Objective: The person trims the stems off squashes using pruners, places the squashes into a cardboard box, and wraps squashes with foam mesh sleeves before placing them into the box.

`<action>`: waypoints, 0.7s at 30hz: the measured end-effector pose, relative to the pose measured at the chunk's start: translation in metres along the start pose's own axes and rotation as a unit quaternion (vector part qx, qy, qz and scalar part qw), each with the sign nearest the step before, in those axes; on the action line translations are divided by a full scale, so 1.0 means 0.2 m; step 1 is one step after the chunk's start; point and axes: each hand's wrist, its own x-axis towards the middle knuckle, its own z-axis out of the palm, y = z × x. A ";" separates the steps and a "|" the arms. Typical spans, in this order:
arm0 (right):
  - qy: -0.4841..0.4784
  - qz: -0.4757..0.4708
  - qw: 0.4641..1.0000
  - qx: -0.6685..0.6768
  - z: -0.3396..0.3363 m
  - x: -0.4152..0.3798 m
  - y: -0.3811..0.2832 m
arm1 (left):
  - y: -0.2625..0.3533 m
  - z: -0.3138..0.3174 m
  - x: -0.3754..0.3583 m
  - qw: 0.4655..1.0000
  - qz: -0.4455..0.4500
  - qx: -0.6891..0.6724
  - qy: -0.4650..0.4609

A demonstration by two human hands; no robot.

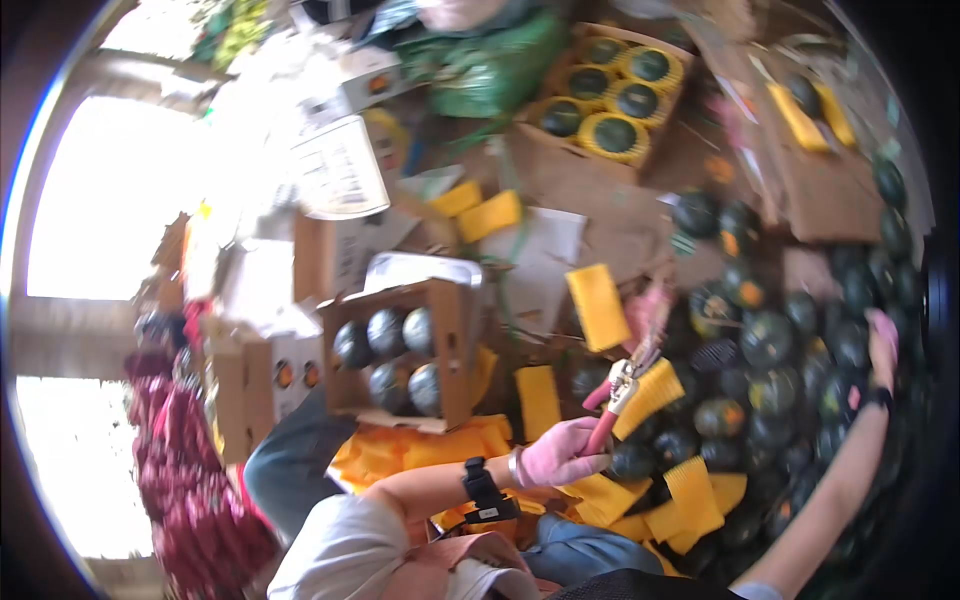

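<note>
My left hand [560, 455], in a pink glove, is closed around the red handle of a pair of pruning shears [622, 385]. The blades point up and away over the squash pile. Far to the right, my right hand [882, 335], also pink-gloved, reaches into the heap of round dark-green squashes [768, 340]. It is beside or against a squash [850, 345]; blur and the viewing angle hide its fingers. A yellow foam sleeve [598, 307] and another yellow foam sleeve [650, 398] lie around the shears.
An open carton [455, 375] holding several squashes stands left of centre. At the back, another carton [650, 150] holds squashes in yellow sleeves. Flattened cardboard [800, 195] lies at upper right, a green plastic bag [500, 70] at the top. Red mesh sacks [190, 480] are on the left.
</note>
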 end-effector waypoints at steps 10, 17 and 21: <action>-0.027 0.128 0.989 0.066 -0.07 -0.06 0.06 | -0.08 -0.02 -0.04 0.992 -0.093 0.003 0.090; 0.001 0.145 0.989 0.010 -0.09 -0.12 -0.07 | -0.01 0.01 -0.01 0.983 -0.142 -0.070 0.089; 0.089 0.264 0.917 0.286 -0.33 -0.30 -0.71 | -0.04 -0.01 -0.06 0.960 -0.242 -0.118 0.073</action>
